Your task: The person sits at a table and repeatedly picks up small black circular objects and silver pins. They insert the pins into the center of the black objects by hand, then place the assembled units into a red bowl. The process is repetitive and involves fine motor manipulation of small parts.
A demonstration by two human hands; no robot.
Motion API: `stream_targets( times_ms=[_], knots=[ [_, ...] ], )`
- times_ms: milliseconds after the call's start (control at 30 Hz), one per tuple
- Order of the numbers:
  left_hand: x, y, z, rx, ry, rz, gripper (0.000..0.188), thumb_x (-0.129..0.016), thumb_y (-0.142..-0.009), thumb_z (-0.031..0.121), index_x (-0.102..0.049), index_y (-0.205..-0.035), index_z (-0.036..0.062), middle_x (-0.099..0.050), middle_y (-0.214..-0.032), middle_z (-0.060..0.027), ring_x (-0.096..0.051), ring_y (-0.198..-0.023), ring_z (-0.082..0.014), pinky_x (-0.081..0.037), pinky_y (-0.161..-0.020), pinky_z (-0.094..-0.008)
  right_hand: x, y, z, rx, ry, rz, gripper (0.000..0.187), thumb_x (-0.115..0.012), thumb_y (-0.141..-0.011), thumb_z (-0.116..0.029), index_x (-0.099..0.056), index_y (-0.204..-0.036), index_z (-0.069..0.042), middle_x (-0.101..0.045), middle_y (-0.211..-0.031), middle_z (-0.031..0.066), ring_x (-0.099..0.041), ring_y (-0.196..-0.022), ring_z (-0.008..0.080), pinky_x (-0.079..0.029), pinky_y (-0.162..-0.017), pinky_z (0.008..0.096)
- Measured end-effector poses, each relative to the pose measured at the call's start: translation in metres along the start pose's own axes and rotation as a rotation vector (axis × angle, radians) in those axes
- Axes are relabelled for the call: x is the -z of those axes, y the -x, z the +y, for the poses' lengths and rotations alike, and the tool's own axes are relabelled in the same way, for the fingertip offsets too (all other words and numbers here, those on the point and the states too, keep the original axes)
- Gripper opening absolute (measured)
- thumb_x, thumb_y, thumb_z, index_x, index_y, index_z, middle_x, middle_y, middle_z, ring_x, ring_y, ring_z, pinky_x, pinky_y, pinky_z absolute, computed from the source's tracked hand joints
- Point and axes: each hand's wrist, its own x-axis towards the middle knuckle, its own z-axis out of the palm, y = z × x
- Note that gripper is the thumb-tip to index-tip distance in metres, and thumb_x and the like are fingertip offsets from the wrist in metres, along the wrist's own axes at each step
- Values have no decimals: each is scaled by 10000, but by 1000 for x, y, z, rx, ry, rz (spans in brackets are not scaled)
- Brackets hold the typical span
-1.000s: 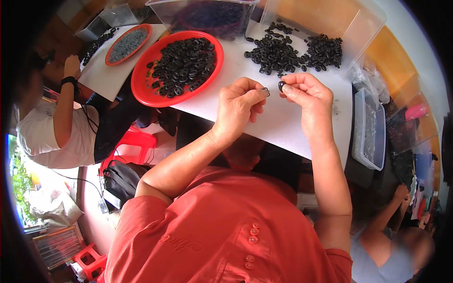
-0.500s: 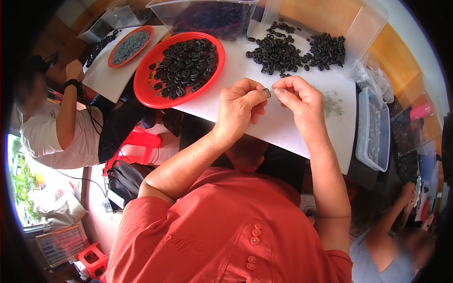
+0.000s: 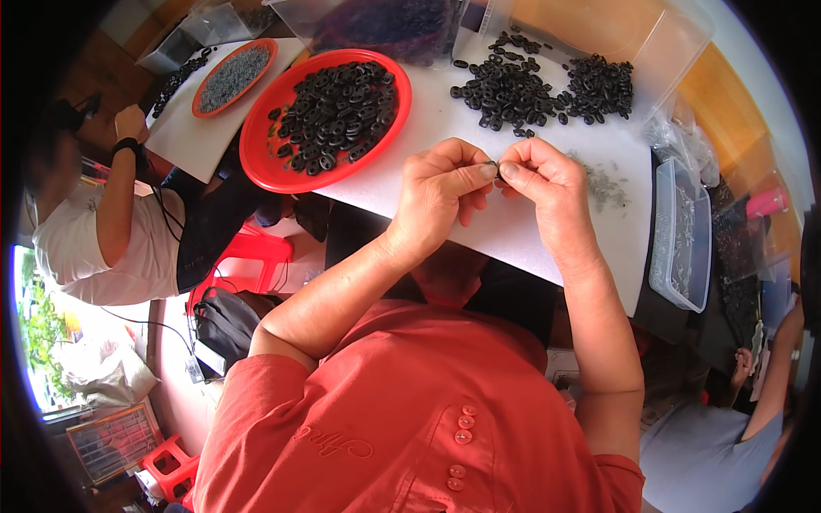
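Note:
A small black piece, mostly covered by fingertips, is pinched above the near part of the white table. My left hand grips it between thumb and forefinger, its other fingers curled. From the other side my right hand closes thumb and forefinger against the same piece. Whether a tiny clear part is also in the right fingertips is hidden. A red round tray at the left holds a heap of black oval two-holed pieces. Further loose black pieces lie in piles beyond my hands.
Small clear bits are scattered right of my hand. A clear plastic tub stands at the table's right edge, a large clear bin at the back. One person sits at the left by a red plate; another is at lower right.
My right hand has moved left, so its fingertips now meet the black piece in my left hand. The person at lower right has shifted and raised an arm.

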Motion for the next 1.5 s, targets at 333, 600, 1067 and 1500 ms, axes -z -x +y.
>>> stream_targets(
  times_ms=[333, 600, 1067, 1500],
  knots=[
    [-5, -1, 3, 9, -10, 59, 150, -682, -934, 110, -647, -968, -32, -643, -780, -69, -600, -596, -122, -448, -471, -237, 7, 0, 3, 44, -38, 159, 111, -654, -934, -44, -687, -1037, -18, -677, -921, 16, -645, -866, 118, -502, -787, 262],
    [-6, 0, 4, -3, -31, 58, 142, -679, -930, 105, -649, -961, -30, -643, -770, -66, -600, -597, -119, -448, -468, -232, 2, 1, -3, 46, -93, 161, 169, -674, -906, 2, -682, -1075, -3, -683, -943, 33, -654, -858, 128, -532, -765, 270],
    [-4, 0, 1, -43, 18, 11, 120, -688, -935, 62, -637, -991, -31, -664, -832, -79, -642, -686, -142, -506, -531, -252, -1, 1, -1, 36, -70, 144, 123, -696, -889, 11, -706, -1010, -2, -701, -904, 20, -637, -802, 83, -533, -741, 242],
    [-9, 1, 4, -159, -17, -97, 279, -729, -849, -91, -648, -1112, -44, -665, -899, -63, -663, -778, -128, -551, -574, -250, 12, 5, -15, -30, -201, 31, 126, -702, -880, -61, -686, -993, -8, -686, -847, 39, -634, -795, 114, -503, -717, 262]
  ],
)
